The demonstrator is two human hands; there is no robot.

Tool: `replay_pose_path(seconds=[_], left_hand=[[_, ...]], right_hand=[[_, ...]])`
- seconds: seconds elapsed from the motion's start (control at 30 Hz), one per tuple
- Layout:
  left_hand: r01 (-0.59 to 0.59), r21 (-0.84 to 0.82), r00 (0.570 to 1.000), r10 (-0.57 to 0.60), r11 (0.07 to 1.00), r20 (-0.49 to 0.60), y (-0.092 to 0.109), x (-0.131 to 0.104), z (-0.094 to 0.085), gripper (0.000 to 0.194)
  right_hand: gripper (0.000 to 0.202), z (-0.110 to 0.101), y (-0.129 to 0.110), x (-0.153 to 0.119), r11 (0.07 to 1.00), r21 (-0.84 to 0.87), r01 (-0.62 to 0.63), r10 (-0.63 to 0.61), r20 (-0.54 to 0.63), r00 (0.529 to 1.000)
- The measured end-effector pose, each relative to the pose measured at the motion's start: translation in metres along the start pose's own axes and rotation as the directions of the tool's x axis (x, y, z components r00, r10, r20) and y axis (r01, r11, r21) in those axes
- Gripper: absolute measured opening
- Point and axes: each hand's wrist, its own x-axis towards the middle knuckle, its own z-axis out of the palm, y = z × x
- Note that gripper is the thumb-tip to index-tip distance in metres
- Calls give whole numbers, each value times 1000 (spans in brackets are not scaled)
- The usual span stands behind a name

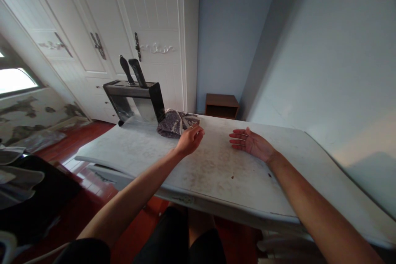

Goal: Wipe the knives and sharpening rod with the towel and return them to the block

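Observation:
My left hand (191, 138) is over the white table (213, 169), just in front of a crumpled dark patterned cloth (170, 125). Its fingers are curled together, and whatever they may hold is too small to make out. To the right, my right hand (251, 143) has its fingers spread, palm turned inward, with nothing in it. Behind and left of the cloth stands a knife block (130, 90) with clear sides and a dark frame. Two black-handled knives (137, 73) stick up out of its top.
A white wardrobe (157, 16) rises behind the table, with a small brown cabinet (222, 101) at the back wall. A wall borders the right side. Dark bags and clothing (34, 189) lie at the lower left. Small dark specks dot the tabletop.

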Motion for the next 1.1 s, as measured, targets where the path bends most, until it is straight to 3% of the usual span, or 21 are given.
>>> replay_pose_path(seconds=[0.2,0.43,0.6,0.7,0.8,0.87,0.93,1.03,1.1], left_hand=[[-43,-9,997,42,999,-70,12,-14,-7,19],[-17,-156,979,-15,988,-203,46,-55,-6,16],[-8,-117,995,-4,993,-102,55,-80,-13,13],[62,-172,992,-79,983,-95,64,-93,-23,14],[177,-343,969,-223,922,-102,87,-106,-36,17],[211,-421,967,-252,882,-43,108,-116,-46,26],[228,-485,970,-238,844,43,128,-130,-60,30],[204,-507,972,-109,837,211,148,-155,-80,14],[145,-519,966,-6,842,260,152,-173,-89,38]], right_hand=[[37,-4,-2,0,1000,-22,18,-18,-34,999],[30,-12,-7,-2,997,-40,62,-67,-141,988],[26,-12,-4,-3,995,-86,56,-69,-163,984],[22,-10,-3,-4,994,-80,68,-81,-184,980],[17,-6,-1,-6,990,-87,110,-127,-223,967],[16,-1,-1,-9,979,-123,162,-189,-254,948],[15,10,1,-16,957,-159,244,-283,-301,911],[12,38,7,-35,909,-196,368,-417,-383,824],[10,61,11,-55,885,-229,406,-466,-414,782]])
